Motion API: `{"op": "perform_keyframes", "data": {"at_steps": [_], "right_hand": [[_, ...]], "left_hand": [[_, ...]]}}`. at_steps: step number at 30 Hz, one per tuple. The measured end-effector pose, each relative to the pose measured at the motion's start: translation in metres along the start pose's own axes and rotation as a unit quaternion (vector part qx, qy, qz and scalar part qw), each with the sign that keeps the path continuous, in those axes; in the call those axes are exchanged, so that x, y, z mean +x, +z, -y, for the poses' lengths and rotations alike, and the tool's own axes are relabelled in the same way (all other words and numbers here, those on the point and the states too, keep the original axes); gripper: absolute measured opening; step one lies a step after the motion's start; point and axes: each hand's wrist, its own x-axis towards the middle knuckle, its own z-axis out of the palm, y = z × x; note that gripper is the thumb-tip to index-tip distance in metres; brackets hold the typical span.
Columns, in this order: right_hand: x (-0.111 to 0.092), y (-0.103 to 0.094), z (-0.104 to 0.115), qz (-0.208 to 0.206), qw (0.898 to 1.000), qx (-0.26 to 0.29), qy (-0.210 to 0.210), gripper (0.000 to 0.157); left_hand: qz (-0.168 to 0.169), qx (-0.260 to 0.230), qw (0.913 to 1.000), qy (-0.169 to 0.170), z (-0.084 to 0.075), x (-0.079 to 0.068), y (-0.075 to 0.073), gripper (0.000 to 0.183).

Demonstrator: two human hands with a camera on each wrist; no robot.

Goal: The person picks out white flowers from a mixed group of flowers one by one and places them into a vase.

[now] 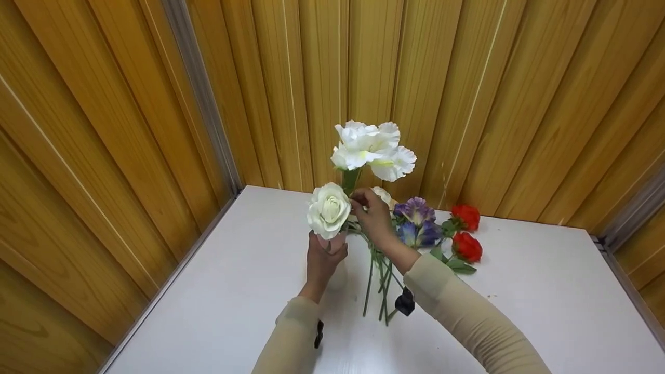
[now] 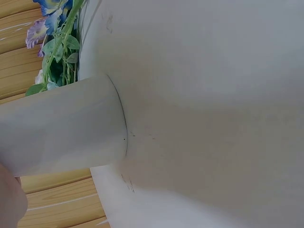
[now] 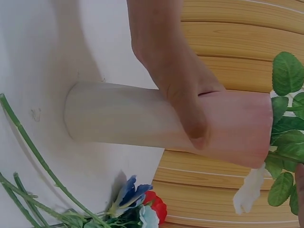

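Observation:
My left hand (image 1: 323, 262) grips a tall vase (image 3: 123, 116), white at the base and pink toward the mouth, its thumb wrapped across the front in the right wrist view. The vase stands on the white table (image 1: 234, 280). A white rose (image 1: 330, 210) is at its mouth, hiding part of it from the head view. Behind and above rises a large ruffled white flower (image 1: 371, 148). My right hand (image 1: 375, 218) pinches at a green stem just above the mouth; the fingertips are partly hidden. Green leaves (image 3: 287, 137) spread at the rim in the right wrist view.
Right of the vase lie purple-blue flowers (image 1: 418, 223), two red flowers (image 1: 467, 246) and another pale flower (image 1: 382, 195). Their long green stems (image 1: 384, 291) point toward the front. Wood-panelled walls (image 1: 415, 78) stand behind and at the sides.

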Motion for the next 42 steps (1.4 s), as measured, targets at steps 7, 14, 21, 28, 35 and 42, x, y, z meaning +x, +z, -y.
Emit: {"op": "perform_keyframes", "data": {"at_steps": [7, 14, 21, 28, 35, 42], "right_hand": [[-0.001, 0.002, -0.010, 0.012, 0.998, -0.063, -0.025, 0.013], [-0.002, 0.001, -0.015, 0.042, 0.993, -0.110, -0.031, 0.014], [0.000, 0.001, -0.018, 0.071, 0.986, -0.153, -0.009, 0.007], [0.003, 0.002, -0.019, 0.117, 0.977, -0.175, 0.016, 0.007], [0.011, 0.000, -0.014, 0.159, 0.970, -0.182, 0.026, 0.011], [0.014, -0.002, -0.009, 0.151, 0.973, -0.173, 0.005, 0.030]], "left_hand": [[-0.002, 0.002, 0.9999, 0.012, -0.001, -0.001, 0.000, 0.081], [-0.003, 0.004, 0.9998, 0.019, -0.001, -0.002, 0.001, 0.081], [0.002, 0.007, 0.9999, 0.010, -0.001, -0.002, 0.002, 0.082], [-0.002, 0.003, 0.9997, 0.023, 0.000, -0.002, 0.003, 0.083], [0.002, -0.005, 0.9994, 0.034, 0.001, -0.002, 0.001, 0.080], [0.009, -0.016, 0.9994, 0.029, 0.001, -0.003, 0.001, 0.082]]}}
